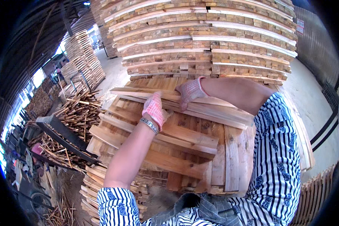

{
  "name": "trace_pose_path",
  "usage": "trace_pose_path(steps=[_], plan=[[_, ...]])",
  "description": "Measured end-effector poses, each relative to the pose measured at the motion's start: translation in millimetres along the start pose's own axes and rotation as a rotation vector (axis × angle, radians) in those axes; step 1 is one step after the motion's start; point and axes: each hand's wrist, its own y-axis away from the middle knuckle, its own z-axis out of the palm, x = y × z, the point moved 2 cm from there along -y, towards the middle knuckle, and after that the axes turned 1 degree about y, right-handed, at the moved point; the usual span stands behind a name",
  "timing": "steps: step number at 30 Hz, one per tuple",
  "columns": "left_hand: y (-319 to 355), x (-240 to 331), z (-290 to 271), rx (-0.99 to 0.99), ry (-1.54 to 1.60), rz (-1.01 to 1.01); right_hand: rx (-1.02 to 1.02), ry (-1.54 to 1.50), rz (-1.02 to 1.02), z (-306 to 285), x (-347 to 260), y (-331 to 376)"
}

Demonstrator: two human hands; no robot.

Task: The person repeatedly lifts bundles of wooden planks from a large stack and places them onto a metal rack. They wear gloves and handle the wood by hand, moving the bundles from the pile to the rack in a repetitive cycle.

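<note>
Both my hands wear pinkish-white knit work gloves. My left hand [153,109] is closed at the near side of a few long sawn wooden boards [214,112], left of their middle. From the far side, my right hand [192,92] bends over the same boards, its fingers curled down on them. The gloves partly hide the boards between my hands. Closer to my body, several more loose boards [173,145] lie roughly parallel, across a layer of boards [229,162] on top of a stack.
A tall stack of layered lumber [203,41] with thin strips between rows stands just beyond. At the left are a heap of scrap sticks [77,120] and a dark metal frame [60,132]. A corrugated wall [316,41] rises at the right, and black bars [326,128] stand below it.
</note>
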Motion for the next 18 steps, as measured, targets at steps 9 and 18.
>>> trace_pose_path(steps=[9,18], plan=[[55,22,91,-0.085,-0.065,0.438,0.339,-0.45,-0.2,-35,-22,107],[112,134,202,-0.145,-0.893,1.097,0.594,-1.002,-0.577,-105,-63,174]])
